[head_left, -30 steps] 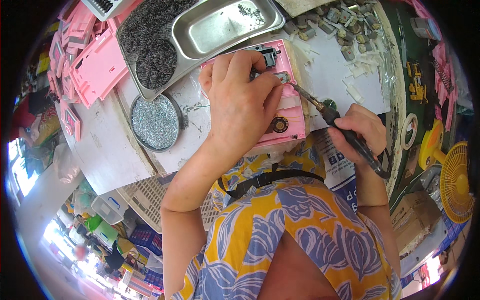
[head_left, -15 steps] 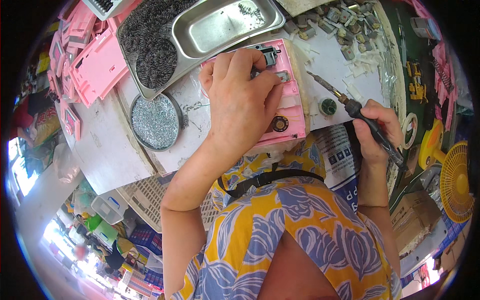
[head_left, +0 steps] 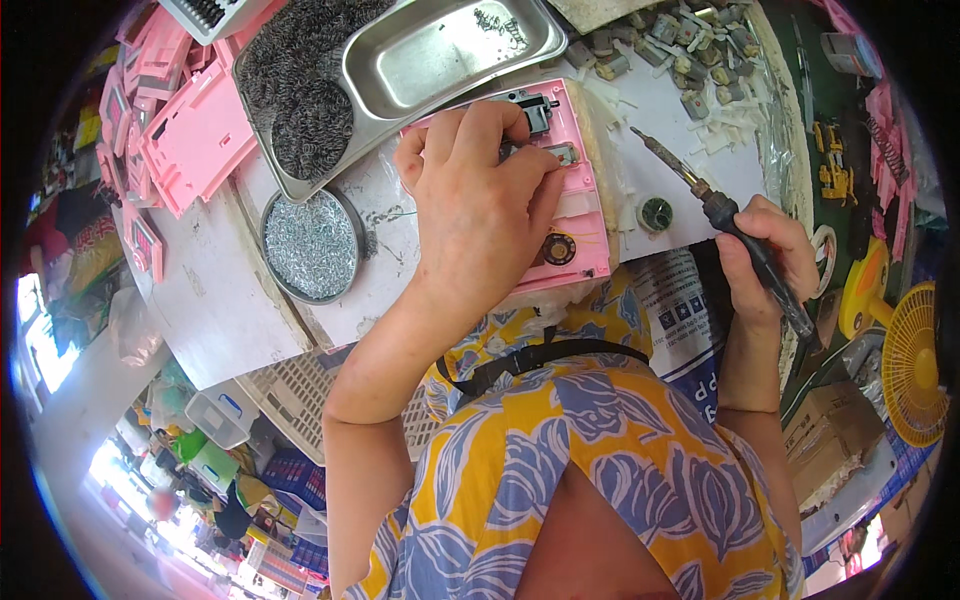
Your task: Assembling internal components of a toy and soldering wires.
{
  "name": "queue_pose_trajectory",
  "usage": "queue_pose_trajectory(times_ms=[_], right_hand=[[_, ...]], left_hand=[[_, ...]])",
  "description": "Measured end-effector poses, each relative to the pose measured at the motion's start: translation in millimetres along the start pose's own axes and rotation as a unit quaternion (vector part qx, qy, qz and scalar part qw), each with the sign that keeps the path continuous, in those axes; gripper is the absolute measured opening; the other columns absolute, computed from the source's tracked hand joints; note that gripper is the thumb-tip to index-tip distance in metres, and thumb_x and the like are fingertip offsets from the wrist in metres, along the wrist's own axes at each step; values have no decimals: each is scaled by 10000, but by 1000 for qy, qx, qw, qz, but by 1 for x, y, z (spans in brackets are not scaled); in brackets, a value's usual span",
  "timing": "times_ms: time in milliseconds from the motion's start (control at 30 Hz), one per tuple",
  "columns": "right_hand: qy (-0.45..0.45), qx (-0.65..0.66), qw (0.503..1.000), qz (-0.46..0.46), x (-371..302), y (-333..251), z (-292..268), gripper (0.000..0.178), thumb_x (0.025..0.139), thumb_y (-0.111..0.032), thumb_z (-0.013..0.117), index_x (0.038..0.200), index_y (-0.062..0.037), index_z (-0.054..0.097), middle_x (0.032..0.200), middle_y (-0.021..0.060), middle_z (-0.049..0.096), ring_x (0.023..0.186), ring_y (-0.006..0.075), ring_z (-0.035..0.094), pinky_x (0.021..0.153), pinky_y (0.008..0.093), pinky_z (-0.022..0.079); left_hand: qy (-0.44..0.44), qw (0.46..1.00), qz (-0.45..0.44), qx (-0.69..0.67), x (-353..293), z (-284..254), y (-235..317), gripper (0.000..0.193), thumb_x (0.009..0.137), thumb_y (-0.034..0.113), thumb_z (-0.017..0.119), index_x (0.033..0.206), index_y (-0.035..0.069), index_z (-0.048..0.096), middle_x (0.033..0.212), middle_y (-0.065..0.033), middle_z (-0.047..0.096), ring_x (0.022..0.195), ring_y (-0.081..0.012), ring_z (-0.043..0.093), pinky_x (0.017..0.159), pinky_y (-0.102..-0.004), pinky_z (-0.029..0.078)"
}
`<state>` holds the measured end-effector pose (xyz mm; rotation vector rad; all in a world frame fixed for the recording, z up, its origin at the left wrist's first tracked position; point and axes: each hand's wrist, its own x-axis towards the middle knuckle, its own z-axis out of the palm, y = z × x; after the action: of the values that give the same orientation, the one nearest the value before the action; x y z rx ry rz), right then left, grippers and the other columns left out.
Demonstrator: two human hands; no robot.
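A pink plastic housing [head_left: 583,213] lies on the worktable before me, with a dark mechanism [head_left: 538,115] at its far end and a small round speaker [head_left: 559,249] at its near end. My left hand [head_left: 480,190] is over the housing, thumb and fingers closed together beside a small grey part [head_left: 563,154]. What those fingertips grip is hidden by the hand. To the right, clear of the housing, my right hand [head_left: 765,262] is wrapped round the black handle of a soldering iron [head_left: 722,212]. Its tip points up and left, toward the housing.
A metal tray [head_left: 440,100] holds dark coil springs. Nearer stands a round dish [head_left: 312,245] of small silvery pieces. Small motors [head_left: 690,70] and white plastic bits lie at the far right. A small round green-topped container [head_left: 655,213] sits by the iron. Pink casings [head_left: 200,135] pile up left.
My right hand has drawn slightly right and down with the soldering iron, so its tip is farther from the housing. The left hand stays in nearly the same place.
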<state>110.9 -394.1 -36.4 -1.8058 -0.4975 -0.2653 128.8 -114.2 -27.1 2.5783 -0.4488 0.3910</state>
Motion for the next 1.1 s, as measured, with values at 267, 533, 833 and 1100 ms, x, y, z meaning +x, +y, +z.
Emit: queue_pose_trajectory(times_ms=[267,533,833,1100], right_hand=[[-5,-25,999,-28,4,-2,-3,292,794,31,811,1035,18,647,678,38,539,567,114,447,512,256,300],[-12,-38,998,-47,9,-1,-2,289,783,24,822,1020,12,656,665,47,547,542,121,453,488,254,296],[-38,-46,997,-47,14,-2,6,300,773,6,835,1022,-11,668,637,40,545,520,132,466,468,268,317],[-77,-40,994,-59,19,-2,17,312,762,11,836,1023,-15,668,631,44,558,515,155,511,466,279,353]], left_hand=[[2,1000,1,7,-1,-1,1,151,705,187,841,834,144,775,1002,-11,605,974,-230,564,904,-400,336],[3,1000,0,-3,-3,-2,1,155,723,184,837,861,139,785,997,-17,614,963,-227,567,902,-397,338],[-6,999,16,39,2,3,5,92,799,179,743,832,112,689,987,-48,577,936,-261,546,882,-430,340],[-36,996,31,76,5,3,6,139,781,230,737,809,114,665,1006,-64,547,938,-279,517,888,-449,336]])
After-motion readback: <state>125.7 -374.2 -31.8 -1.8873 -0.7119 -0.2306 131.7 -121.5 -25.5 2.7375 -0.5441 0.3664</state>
